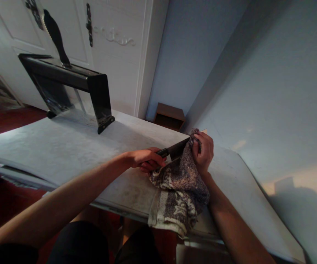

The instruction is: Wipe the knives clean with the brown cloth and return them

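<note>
A towel hung over the counter's near edge as two hands held it against a knife.
The towel (187, 176) draped past the edge of the counter (73, 154); above it, the left hand (149, 159) had its fingers closed round the handle of the knife (178, 147), and the right hand's (204, 148) fingers pinched the towel over the blade's far end. Wiping seemed in hand; any further stroke called for fingers behind the cutting edge. Beyond, the black rack (65, 73) stood well apart, leaving elbow room, before the cabinet (120, 58).
</note>
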Demonstrator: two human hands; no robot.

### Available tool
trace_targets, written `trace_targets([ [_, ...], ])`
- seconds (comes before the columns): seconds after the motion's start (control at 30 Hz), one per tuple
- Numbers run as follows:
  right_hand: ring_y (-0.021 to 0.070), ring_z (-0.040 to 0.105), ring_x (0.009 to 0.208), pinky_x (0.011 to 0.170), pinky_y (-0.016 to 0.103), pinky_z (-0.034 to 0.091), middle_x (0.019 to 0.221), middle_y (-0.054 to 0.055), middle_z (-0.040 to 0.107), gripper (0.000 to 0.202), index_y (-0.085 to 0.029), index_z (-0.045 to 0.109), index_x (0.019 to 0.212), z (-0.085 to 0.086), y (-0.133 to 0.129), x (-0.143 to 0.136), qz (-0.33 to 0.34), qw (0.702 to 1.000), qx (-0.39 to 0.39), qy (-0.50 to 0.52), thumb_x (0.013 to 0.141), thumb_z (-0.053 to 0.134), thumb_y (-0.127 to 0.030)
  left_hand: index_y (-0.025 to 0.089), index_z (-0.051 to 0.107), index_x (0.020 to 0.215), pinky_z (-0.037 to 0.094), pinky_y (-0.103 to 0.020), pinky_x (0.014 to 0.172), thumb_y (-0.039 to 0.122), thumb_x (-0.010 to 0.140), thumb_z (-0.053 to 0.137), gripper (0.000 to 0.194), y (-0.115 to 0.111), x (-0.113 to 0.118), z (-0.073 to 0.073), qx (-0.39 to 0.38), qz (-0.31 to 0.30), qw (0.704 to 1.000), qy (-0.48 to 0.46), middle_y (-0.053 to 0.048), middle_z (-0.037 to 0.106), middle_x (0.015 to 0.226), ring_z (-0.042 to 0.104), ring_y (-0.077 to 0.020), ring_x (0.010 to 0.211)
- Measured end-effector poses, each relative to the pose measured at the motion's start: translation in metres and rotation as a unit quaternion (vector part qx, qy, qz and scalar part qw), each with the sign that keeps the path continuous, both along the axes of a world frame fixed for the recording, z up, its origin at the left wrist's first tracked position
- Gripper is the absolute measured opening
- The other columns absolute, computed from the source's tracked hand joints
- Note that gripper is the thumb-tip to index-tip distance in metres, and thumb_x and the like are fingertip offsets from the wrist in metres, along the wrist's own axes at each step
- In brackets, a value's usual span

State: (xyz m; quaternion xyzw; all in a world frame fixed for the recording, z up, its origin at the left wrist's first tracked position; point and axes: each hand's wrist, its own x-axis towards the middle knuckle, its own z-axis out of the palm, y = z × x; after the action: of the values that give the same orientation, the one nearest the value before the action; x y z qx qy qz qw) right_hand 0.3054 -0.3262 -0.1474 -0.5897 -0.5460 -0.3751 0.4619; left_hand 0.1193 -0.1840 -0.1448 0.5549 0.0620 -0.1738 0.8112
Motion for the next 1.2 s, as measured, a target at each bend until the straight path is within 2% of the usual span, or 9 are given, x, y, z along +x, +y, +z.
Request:
trace_targets([
  [0.17, 0.0233, 0.058, 0.104, 0.094, 0.045, 0.046, 0.106, 0.011, 0.063, 0.021, -0.019, 0.062, 0.105, -0.004, 0.000, 0.016, -0.030, 0.998, 0.023, 0.054, 0.094, 0.045, -0.025, 0.021, 0.039, 0.077, 0.018, -0.014, 0.027, 0.022, 0.071, 0.066, 0.028, 0.000, 0.000, 0.003, 0.001, 0.016, 1.000, 0.016, 0.011, 0.026, 0.043, 0.017, -0.0044, 0.029],
  [0.3, 0.0233, 0.058, 0.099, 0.092, 0.044, 0.046, 0.101, 0.010, 0.063, 0.021, -0.018, 0.062, 0.101, -0.007, 0.000, 0.026, -0.061, 0.993, 0.027, 0.099, 0.093, 0.045, -0.028, 0.021, 0.039, 0.076, 0.018, -0.013, 0.027, 0.021, 0.071, 0.067, 0.028, 0.003, 0.000, 0.001, -0.016, 0.004, 1.000, 0.016, 0.011, 0.026, 0.044, 0.016, -0.0044, 0.029],
  [0.5, 0.0258, 0.059, 0.099, 0.091, 0.044, 0.044, 0.103, 0.013, 0.064, 0.028, -0.015, 0.061, 0.101, -0.016, -0.003, 0.045, -0.107, 0.971, 0.031, 0.211, 0.087, 0.045, -0.032, 0.021, 0.039, 0.076, 0.019, -0.014, 0.027, 0.019, 0.071, 0.065, 0.027, 0.005, 0.001, -0.002, -0.022, 0.015, 1.000, 0.013, 0.011, 0.025, 0.043, 0.016, -0.0045, 0.029],
  [0.63, 0.0247, 0.059, 0.098, 0.092, 0.043, 0.043, 0.104, 0.013, 0.064, 0.032, -0.015, 0.060, 0.103, -0.022, -0.003, 0.054, -0.086, 0.953, 0.006, 0.290, 0.082, 0.047, -0.035, 0.021, 0.040, 0.078, 0.020, -0.014, 0.027, 0.018, 0.069, 0.066, 0.028, 0.003, 0.001, -0.002, -0.014, 0.034, 0.999, 0.013, 0.012, 0.025, 0.043, 0.017, -0.0044, 0.029],
  [0.97, 0.0238, 0.057, 0.090, 0.086, 0.042, 0.045, 0.094, 0.011, 0.064, 0.041, -0.016, 0.059, 0.092, -0.033, 0.000, 0.072, -0.062, 0.917, -0.009, 0.394, 0.071, 0.052, -0.050, 0.021, 0.039, 0.078, 0.018, -0.014, 0.028, 0.018, 0.069, 0.066, 0.029, 0.002, 0.001, -0.002, -0.014, 0.058, 0.998, 0.003, 0.012, 0.027, 0.043, 0.018, -0.0046, 0.029],
  [1.07, 0.0232, 0.057, 0.087, 0.082, 0.040, 0.045, 0.090, 0.009, 0.065, 0.044, -0.016, 0.059, 0.089, -0.036, 0.001, 0.074, -0.039, 0.894, -0.031, 0.445, 0.065, 0.055, -0.053, 0.021, 0.038, 0.078, 0.018, -0.015, 0.028, 0.018, 0.069, 0.065, 0.029, 0.001, 0.001, -0.002, -0.012, 0.067, 0.998, 0.001, 0.012, 0.027, 0.042, 0.018, -0.0047, 0.029],
  [1.2, 0.0205, 0.056, 0.071, 0.069, 0.036, 0.046, 0.075, 0.004, 0.065, 0.043, -0.017, 0.059, 0.078, -0.038, 0.003, 0.070, 0.022, 0.855, -0.082, 0.512, 0.058, 0.062, -0.055, 0.022, 0.040, 0.080, 0.020, -0.015, 0.027, 0.018, 0.069, 0.064, 0.027, 0.001, 0.000, -0.001, -0.001, 0.079, 0.997, -0.006, 0.012, 0.028, 0.042, 0.018, -0.0051, 0.030],
])
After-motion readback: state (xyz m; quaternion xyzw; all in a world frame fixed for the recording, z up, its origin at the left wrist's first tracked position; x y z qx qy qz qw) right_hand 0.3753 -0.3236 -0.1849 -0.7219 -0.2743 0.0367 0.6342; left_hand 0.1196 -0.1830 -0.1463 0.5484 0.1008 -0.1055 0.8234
